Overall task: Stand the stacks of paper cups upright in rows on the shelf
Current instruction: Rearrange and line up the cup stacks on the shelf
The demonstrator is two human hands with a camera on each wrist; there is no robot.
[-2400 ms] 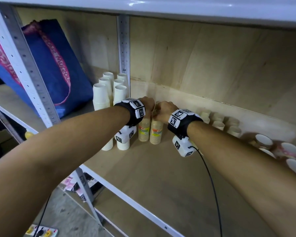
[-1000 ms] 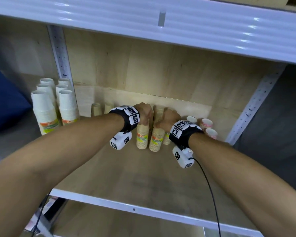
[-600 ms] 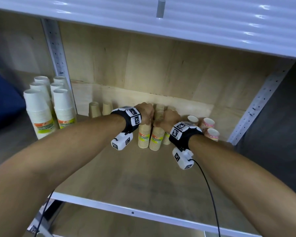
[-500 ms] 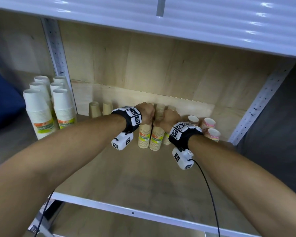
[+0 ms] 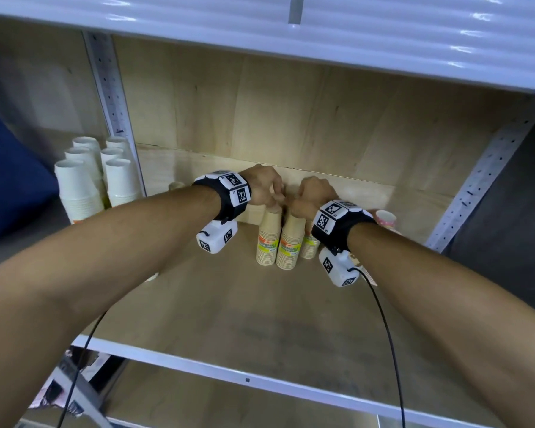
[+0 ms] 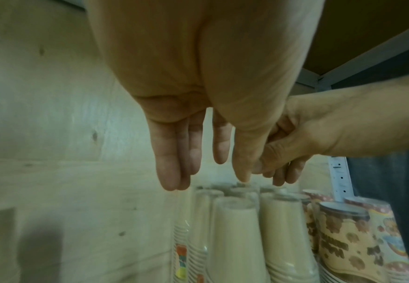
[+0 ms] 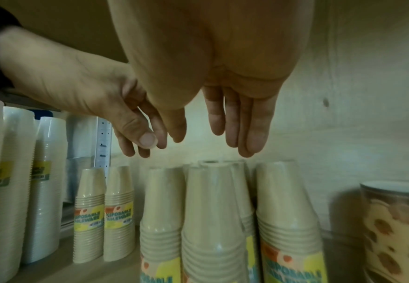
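Note:
Several stacks of tan paper cups (image 5: 291,242) stand upright, mouths down, in a tight cluster at the back of the wooden shelf (image 5: 229,319). My left hand (image 5: 266,189) and right hand (image 5: 311,196) hover side by side just above their tops. The left wrist view shows the left hand (image 6: 205,178) with fingers hanging straight over the tan stacks (image 6: 235,239), holding nothing. In the right wrist view the right hand (image 7: 213,141) hangs the same way above the stacks (image 7: 213,220), empty.
Tall white cup stacks (image 5: 96,177) stand left of the metal post (image 5: 108,88). Two short tan stacks (image 7: 104,214) sit between them and the cluster. Patterned cup stacks (image 5: 386,218) are at the right. A blue bag (image 5: 10,193) lies far left. The upper shelf (image 5: 291,26) hangs low overhead.
Both hands have lifted slightly off the tops of the tan stacks. The stacks stay upright where they were.

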